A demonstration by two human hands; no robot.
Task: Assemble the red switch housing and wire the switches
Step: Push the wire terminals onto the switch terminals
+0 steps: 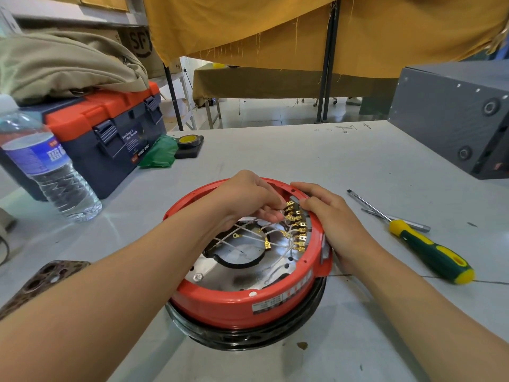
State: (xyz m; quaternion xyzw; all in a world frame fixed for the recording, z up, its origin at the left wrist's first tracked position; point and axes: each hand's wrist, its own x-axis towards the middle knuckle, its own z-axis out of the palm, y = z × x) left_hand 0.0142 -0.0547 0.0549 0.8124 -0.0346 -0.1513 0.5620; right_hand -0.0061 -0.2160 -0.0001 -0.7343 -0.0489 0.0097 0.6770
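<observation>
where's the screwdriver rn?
In the head view the screwdriver lies on the table to the right of the red housing, just past the right hand, tip pointing away, crossing a thin metal tool.

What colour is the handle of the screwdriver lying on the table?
Dark green with yellow patches, on the screwdriver handle; head view.

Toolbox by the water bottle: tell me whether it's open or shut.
Shut. The toolbox has its orange lid down, both dark latches lie flat, and a beige bag rests on top.
</observation>
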